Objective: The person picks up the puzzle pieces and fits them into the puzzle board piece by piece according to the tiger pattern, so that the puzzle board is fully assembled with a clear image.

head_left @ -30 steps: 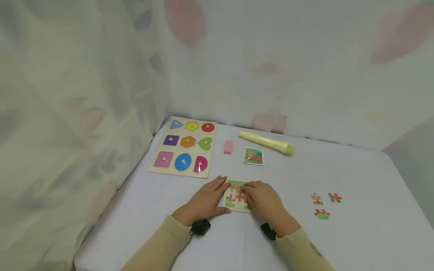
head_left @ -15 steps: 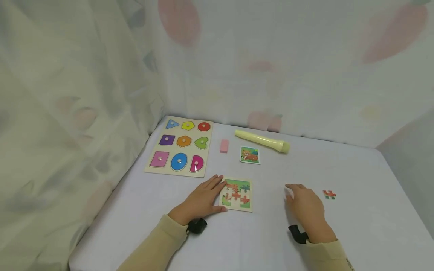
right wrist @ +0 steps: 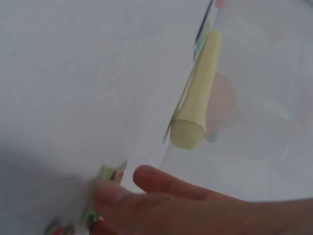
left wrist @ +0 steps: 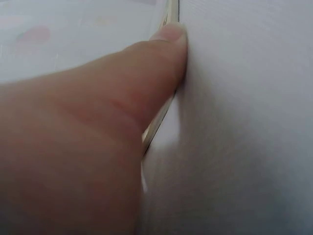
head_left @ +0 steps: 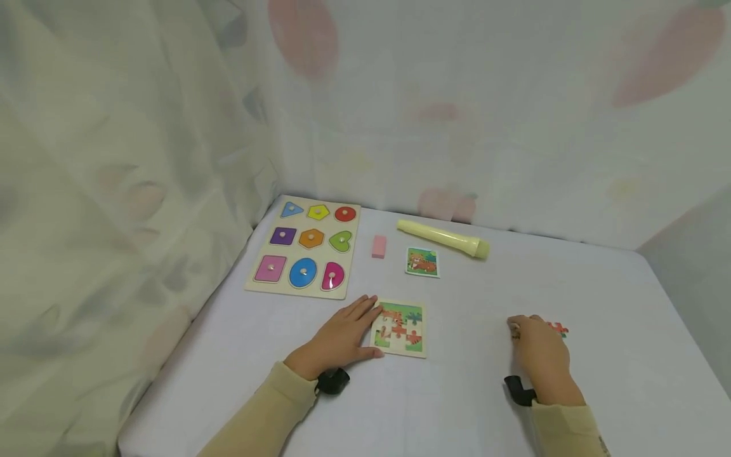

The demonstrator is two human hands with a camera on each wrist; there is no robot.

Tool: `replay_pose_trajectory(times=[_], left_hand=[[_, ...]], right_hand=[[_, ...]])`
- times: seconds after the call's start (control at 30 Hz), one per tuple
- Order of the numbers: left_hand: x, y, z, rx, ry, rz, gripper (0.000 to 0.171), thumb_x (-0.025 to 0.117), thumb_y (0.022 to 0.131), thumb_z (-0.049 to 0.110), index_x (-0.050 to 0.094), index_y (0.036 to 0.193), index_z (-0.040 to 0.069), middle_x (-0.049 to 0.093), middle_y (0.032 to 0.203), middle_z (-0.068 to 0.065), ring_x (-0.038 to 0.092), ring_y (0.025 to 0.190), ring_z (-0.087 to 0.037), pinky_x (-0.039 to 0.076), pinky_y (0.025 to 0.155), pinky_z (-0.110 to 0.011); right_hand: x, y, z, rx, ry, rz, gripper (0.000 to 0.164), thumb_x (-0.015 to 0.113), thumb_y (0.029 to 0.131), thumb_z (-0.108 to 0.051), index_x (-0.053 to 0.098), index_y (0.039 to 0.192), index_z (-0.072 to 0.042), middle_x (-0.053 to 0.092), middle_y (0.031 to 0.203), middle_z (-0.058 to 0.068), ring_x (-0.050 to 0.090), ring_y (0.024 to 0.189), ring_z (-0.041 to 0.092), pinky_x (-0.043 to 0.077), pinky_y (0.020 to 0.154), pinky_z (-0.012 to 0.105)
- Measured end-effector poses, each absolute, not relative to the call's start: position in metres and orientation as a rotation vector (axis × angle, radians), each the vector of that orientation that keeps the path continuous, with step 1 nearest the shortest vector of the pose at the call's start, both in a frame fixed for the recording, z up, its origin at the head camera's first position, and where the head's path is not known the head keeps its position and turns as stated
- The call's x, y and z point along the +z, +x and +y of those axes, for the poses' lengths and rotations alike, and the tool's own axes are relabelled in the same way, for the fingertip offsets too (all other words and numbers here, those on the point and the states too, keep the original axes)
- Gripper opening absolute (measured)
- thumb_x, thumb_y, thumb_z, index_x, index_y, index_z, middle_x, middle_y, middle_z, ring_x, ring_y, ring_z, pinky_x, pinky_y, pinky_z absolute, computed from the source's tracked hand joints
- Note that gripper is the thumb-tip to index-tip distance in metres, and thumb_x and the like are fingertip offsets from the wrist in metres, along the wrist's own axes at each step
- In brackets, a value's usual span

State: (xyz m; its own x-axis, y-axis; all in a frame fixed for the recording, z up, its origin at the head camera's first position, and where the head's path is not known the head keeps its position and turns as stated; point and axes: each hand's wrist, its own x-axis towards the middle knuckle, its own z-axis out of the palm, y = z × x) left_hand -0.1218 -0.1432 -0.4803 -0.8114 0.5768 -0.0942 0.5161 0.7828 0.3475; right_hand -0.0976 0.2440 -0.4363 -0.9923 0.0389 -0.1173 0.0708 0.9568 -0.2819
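The left hand [head_left: 337, 336] touches the left edge of the partly filled puzzle board [head_left: 424, 333], fingers extended. The right hand [head_left: 539, 349], well to the right of the board, pinches a puzzle piece [right wrist: 107, 173] narrowly at the fingertips (a second loose piece [head_left: 562, 328] lies just beside that hand). A yellow microphone [head_left: 442, 236] lies farther back.

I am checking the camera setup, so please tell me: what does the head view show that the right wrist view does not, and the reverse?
Only the head view shows the left hand, the puzzle and the shape board. Only the right wrist view shows the mesh of the microphone clearly. Both show the microphone itself, the right hand and a loose piece.
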Motion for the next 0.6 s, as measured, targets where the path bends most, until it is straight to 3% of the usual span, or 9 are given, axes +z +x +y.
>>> replay_pose_trajectory(times=[0.17, 0.33, 0.6], left_hand=[[-0.479, -0.121, -0.144, 0.458, 0.858, 2.776, 0.095, 0.071, 0.094, 0.060, 0.033, 0.165, 0.011, 0.021, 0.174, -0.008, 0.014, 0.160, -0.028, 0.023, 0.126, -0.049], [-0.482, -0.122, -0.144, 0.436, 0.859, 2.787, 0.095, 0.070, 0.094, 0.062, 0.032, 0.165, 0.011, 0.021, 0.174, -0.007, 0.014, 0.160, -0.028, 0.023, 0.127, -0.049], [-0.482, -0.122, -0.142, 0.428, 0.851, 2.787, 0.095, 0.070, 0.094, 0.062, 0.031, 0.166, 0.012, 0.020, 0.174, -0.006, 0.013, 0.161, -0.026, 0.021, 0.127, -0.048]], right_hand=[[-0.436, -0.099, 0.245, -0.534, -0.003, 3.002, 0.036, 0.080, 0.090, -0.003, 0.071, 0.125, 0.002, 0.063, 0.101, 0.018, 0.066, 0.079, 0.030, 0.055, 0.062, 0.044], [-0.429, -0.099, 0.235, -0.568, -0.040, 2.964, 0.011, 0.079, 0.094, -0.013, 0.080, 0.104, -0.009, 0.062, 0.090, 0.003, 0.059, 0.073, 0.019, 0.049, 0.058, 0.035], [-0.421, -0.102, 0.183, -0.796, -0.165, 2.924, 0.015, 0.077, 0.094, -0.006, 0.081, 0.109, -0.008, 0.078, 0.100, 0.007, 0.070, 0.090, 0.026, 0.057, 0.076, 0.045]])
